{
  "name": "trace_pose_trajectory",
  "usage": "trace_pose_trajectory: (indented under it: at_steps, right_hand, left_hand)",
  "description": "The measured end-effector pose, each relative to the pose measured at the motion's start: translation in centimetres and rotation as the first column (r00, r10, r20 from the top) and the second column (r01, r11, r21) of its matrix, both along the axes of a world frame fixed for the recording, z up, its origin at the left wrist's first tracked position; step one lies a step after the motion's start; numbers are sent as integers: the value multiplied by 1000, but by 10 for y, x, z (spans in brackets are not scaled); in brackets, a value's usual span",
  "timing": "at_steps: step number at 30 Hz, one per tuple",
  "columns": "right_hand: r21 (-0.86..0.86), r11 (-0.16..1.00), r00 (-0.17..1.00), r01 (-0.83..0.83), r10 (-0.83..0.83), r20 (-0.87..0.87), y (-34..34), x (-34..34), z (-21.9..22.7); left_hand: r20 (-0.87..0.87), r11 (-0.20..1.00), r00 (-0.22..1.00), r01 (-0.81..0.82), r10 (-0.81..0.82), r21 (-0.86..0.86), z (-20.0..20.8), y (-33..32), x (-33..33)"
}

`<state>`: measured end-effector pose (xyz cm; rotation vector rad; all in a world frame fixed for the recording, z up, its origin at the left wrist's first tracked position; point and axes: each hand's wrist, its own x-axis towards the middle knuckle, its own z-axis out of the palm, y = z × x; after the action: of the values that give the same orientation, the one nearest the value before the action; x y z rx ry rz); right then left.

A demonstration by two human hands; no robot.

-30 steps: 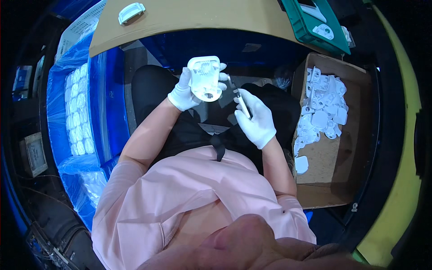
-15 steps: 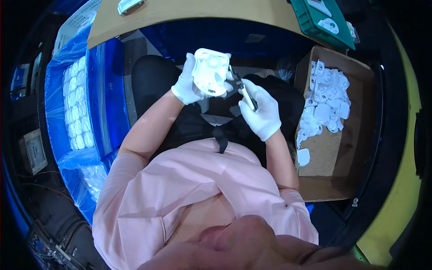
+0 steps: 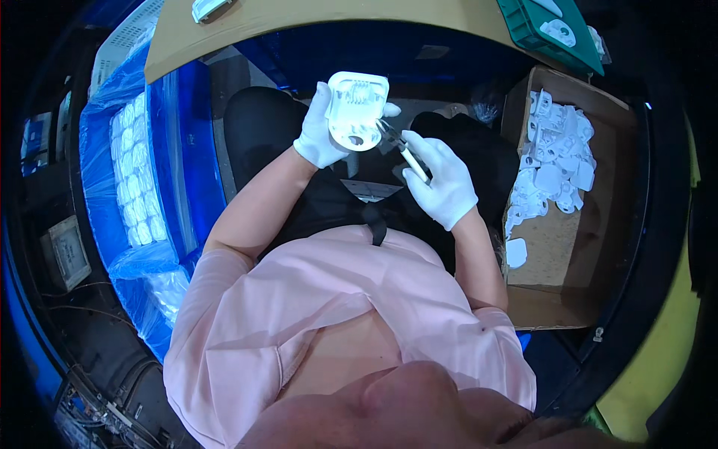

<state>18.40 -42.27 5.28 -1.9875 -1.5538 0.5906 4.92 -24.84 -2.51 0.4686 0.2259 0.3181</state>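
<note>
In my gloved left hand is a white plastic housing, held up by its left side with the fingers behind it. Its hollow, ribbed inside faces up, and a round hole shows at its rounded lower end. My right hand, also gloved, is closed around a pair of cutting nippers with pale and dark handles. The nippers' tips are at the housing's right edge, just below its wider part. Whether the jaws touch the plastic is too small to tell.
To the right, a cardboard box holds a heap of white plastic parts. A blue-lined bin on the left contains rows of wrapped white pieces. Ahead lie a tan tabletop, a green crate and another white part.
The housing has tilted in my left hand, so its ribbed inside and round hole show more plainly. The nippers' tips have moved slightly down along its right edge. The view has shifted a little.
</note>
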Motion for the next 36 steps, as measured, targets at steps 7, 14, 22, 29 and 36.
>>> trace_pose_trajectory:
  at_steps: [7, 14, 22, 29, 36]
  right_hand:
    - [-51, 998, 999, -35, 36, 20, 5, -3, -8]
    - [10, 1000, 999, -29, 29, 38, 2, 0, -15]
    - [14, 998, 997, -69, 68, 30, -3, -2, -8]
    - [-137, 980, 983, -143, 157, 98, -1, -3, -10]
    - [-183, 971, 978, -156, 177, 110, 3, -3, -12]
  left_hand:
    - [93, 987, 992, 74, -87, 143, -13, 3, 0]
    - [70, 990, 996, 51, -60, 130, -7, 2, 3]
    - [70, 958, 997, -11, -10, 285, -8, 5, 0]
    - [6, 887, 997, 62, -72, 458, -15, 11, 0]
    - [-16, 858, 994, 104, -110, 503, -16, 10, -1]
